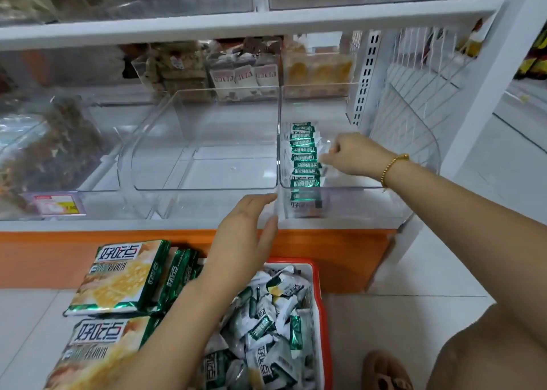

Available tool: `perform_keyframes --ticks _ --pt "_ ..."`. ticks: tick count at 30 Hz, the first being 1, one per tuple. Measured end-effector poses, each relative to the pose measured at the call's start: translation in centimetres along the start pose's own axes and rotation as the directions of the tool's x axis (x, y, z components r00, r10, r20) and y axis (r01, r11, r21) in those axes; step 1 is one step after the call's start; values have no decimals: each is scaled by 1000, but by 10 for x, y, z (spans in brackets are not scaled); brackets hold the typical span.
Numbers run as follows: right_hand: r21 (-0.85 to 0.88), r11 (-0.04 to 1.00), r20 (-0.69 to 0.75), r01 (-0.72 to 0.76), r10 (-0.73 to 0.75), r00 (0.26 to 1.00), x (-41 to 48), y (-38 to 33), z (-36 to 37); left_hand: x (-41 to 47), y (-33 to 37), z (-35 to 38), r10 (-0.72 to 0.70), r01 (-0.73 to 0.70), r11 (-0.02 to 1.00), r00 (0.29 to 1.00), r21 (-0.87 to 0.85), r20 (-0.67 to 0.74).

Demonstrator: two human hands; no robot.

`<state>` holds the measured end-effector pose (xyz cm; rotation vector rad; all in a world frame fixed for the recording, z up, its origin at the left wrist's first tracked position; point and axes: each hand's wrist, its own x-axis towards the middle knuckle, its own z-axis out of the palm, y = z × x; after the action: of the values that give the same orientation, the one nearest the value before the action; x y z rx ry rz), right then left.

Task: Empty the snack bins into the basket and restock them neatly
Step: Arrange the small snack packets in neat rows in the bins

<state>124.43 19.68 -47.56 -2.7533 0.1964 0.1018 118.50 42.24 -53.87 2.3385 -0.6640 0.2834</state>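
1. The right hand (352,154) reaches into the right clear bin (355,203) from the right, fingers pinched together at a small packet beside the row; the packet itself is too blurred to make out, so I cannot tell whether it is truly gripped. A gold bead bracelet (392,167) sits on that wrist.
2. The left hand (245,241) is open and relaxed, holding nothing, its fingertips touching the front corner where the two clear bins meet.
3. Inside the right bin, a row of green-and-white snack packets (305,158) stands on edge along the left wall, running from back to front.
4. The middle clear bin (204,152), just left of it, shows only its bare floor.
5. Below the shelf, a red basket (318,274) on the tiled floor (399,330) is heaped with loose green-and-white snack packets (266,330), partly hidden by the left forearm.
6. Left of the basket, large green biscuit bags (118,277) lie stacked on the floor, some flat, some on edge.
7. Farther left on the shelf, another bin (44,152) holds brownish snacks, with a price tag (56,204) on its front.
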Motion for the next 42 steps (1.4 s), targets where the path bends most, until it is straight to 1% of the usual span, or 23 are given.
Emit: perform_keyframes --ticks 1,2,3,5,6,8,10,12,14,16,18,20,22,24,26,27,28,31,33,35,38,40,42 --pt "-3 999 -123 55 -55 991 -7 -4 -3 -6 -2 1 -1 1 1000 1000 -30 6" --pt "16 993 -207 121 -115 972 -14 -7 -4 -14 -5 3 -9 11 998 1000 -54 30" --pt "37 977 -245 208 -193 950 -22 -12 -3 -22 -8 5 -26 30 998 997 -56 72" --pt "64 916 -212 396 -375 902 -42 -22 8 -39 -17 13 -78 77 997 975 15 207" --pt "79 883 -159 463 -447 880 -53 -28 17 -49 -21 17 -115 98 992 954 74 275" --pt "72 842 -3 534 -535 845 -73 -35 44 -68 -31 25 -198 113 966 904 233 379" --pt "-35 818 172 574 -561 810 -88 -34 83 -87 -43 31 -278 136 936 853 325 442" --pt "-106 804 345 585 -522 780 -100 -30 126 -105 -57 36 -359 209 920 791 332 496" --pt "-107 821 481 561 -451 752 -107 -21 167 -123 -67 42 -410 286 910 719 300 561" --pt "-154 815 556 558 -395 731 -114 -14 196 -142 -72 53 -442 339 896 644 286 624" --pt "-215 772 566 599 -401 720 -118 -8 213 -153 -79 64 -514 415 854 577 314 635" --pt "-226 751 553 620 -425 717 -121 -4 224 -155 -87 74 -590 540 787 518 297 620" --pt "-212 750 547 627 -440 712 -126 -3 233 -153 -94 81 -623 686 697 435 209 650" --pt "-218 748 541 627 -442 716 -133 -5 240 -149 -97 84 -629 836 543 340 82 699" --pt "-261 741 526 619 -428 735 -143 -8 247 -146 -97 84 -621 934 357 256 -23 741" --pt "-296 735 515 610 -415 750 -148 -10 250 -145 -98 84 -623 952 303 230 -40 748" --pt "-346 721 499 600 -400 768 -154 -11 254 -145 -99 85 -624 961 273 209 -41 753" --pt "-469 679 444 565 -371 815 -168 -10 266 -144 -98 89 -634 964 265 180 -7 752" --pt "-473 690 432 547 -360 827 -169 -9 270 -145 -98 91 -638 964 265 176 0 749" --pt "-433 718 423 545 -372 826 -165 -5 268 -147 -96 90 -639 962 271 197 -22 744" --pt "-356 762 417 540 -388 822 -160 -2 259 -150 -94 88 -652 968 241 210 -63 728" --pt "-278 814 413 510 -378 828 -159 -1 256 -153 -93 86 -660 971 221 217 -90 720" --pt "-179 867 406 465 -365 838 -158 0 254 -156 -94 86 -659 970 225 224 -95 718"
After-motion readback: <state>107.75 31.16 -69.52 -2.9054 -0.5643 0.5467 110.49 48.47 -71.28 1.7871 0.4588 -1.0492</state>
